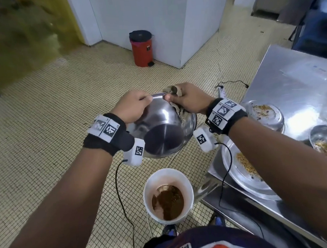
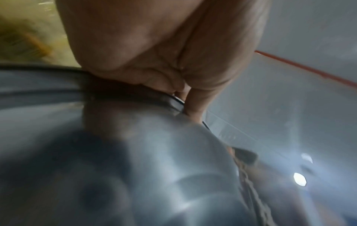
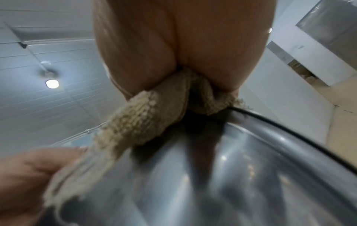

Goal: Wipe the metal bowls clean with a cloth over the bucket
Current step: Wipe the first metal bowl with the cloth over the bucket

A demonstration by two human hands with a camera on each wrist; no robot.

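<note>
A shiny metal bowl is held in the air, tipped so its flat base faces me and its mouth points away. My left hand grips the bowl's upper left rim, thumb outside. My right hand holds a beige knitted cloth bunched over the upper right rim, and the cloth hangs down the bowl's outer wall. A white bucket with brown sludge stands on the floor below the bowl, nearer to me.
A steel table at right carries several dirty metal bowls and plates with crumbs. A red pedal bin stands by the white wall. Cables hang from my wrists. The floor is small beige tiles.
</note>
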